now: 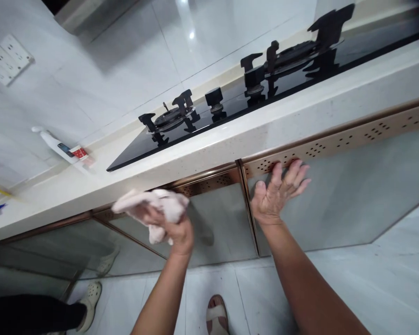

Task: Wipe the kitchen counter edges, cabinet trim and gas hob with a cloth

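A crumpled pale pink cloth (171, 204) is bunched in my left hand (178, 232), whose fingers wrap around it. The cloth is blurred and is at the top of the cabinet front, just under the counter edge. My right hand (274, 195) has its fingers spread, the tips on the perforated copper-coloured strip (314, 149) of the right cabinet door (342, 200). Beside it runs the dark upright gap between the two doors. Under my left hand is the left glass cabinet door (219, 218).
A black gas hob (230, 114) with burner supports and knobs is set in the white counter (195, 158). A white bottle (56, 144) stands at the counter's left. Another person's leg (31, 311) and pale clog (91, 302) are at lower left. My sandalled foot (216, 311) is below.
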A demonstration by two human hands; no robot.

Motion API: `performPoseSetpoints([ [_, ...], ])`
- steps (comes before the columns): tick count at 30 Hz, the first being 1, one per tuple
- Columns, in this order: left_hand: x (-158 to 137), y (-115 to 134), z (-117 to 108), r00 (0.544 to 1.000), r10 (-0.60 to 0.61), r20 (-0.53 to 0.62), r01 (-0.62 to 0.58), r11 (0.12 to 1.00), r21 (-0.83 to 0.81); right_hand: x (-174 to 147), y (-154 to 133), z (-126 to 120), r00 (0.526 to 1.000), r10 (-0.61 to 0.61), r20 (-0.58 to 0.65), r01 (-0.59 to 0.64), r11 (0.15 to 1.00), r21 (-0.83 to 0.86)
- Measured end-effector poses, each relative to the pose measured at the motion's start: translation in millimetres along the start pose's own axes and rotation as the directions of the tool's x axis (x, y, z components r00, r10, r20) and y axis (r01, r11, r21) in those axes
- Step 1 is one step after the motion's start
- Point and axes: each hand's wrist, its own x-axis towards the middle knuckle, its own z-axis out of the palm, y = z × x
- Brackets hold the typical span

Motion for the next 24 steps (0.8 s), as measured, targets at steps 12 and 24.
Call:
performPoseSetpoints([
  [12,-87.8,-13.2,59.9,0.459,0.58,0.673,-0.731,0.677,-0.085,-0.4,7.2,1.0,0.999,-0.045,0.004,0.045,0.999,-0.02],
  [24,-58.6,-67.7,-20.9,0.459,0.516,0.723,-0.795,0.602,0.075,2.7,-2.2,-2.7,0.997,-0.065,-0.032,0.064,0.998,-0.014],
])
